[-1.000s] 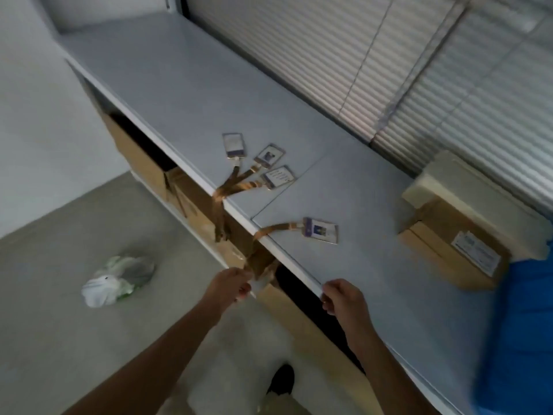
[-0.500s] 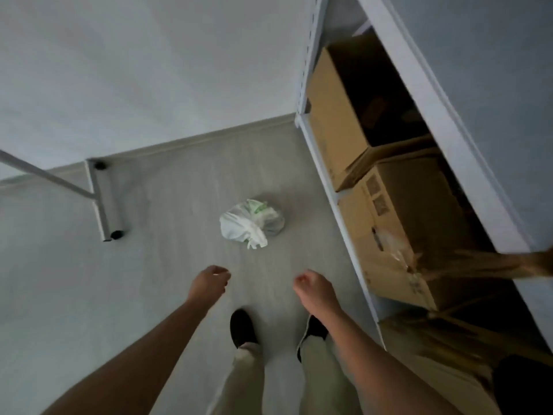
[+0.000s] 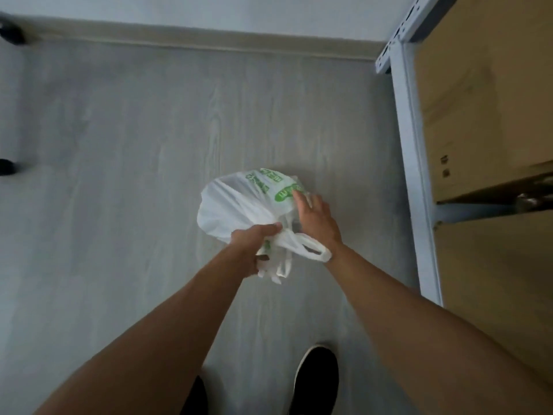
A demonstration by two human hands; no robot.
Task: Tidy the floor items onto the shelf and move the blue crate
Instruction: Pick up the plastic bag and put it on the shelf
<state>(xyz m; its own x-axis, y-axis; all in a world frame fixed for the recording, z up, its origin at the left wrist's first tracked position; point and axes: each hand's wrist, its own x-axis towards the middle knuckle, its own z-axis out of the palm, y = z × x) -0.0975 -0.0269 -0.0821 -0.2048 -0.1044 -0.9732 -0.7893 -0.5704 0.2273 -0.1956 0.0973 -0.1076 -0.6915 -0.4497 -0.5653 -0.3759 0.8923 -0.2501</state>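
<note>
A white plastic bag with green print is at the middle of the grey floor. My left hand is closed around its gathered neck and handles. My right hand lies against the bag's right side with fingers spread on the green print. Whether the bag still touches the floor I cannot tell. The shelf stands at the right, its white upright and lower rail showing. The blue crate is out of view.
Cardboard boxes fill the shelf's lower levels at the right. A skirting board runs along the far wall. Black feet of a frame show at the left edge. My black shoes are at the bottom.
I turned from the shelf top down to the floor and stepped up to the bag. Both hands, empty half a second ago, have reached it; the left one has gripped its neck.
</note>
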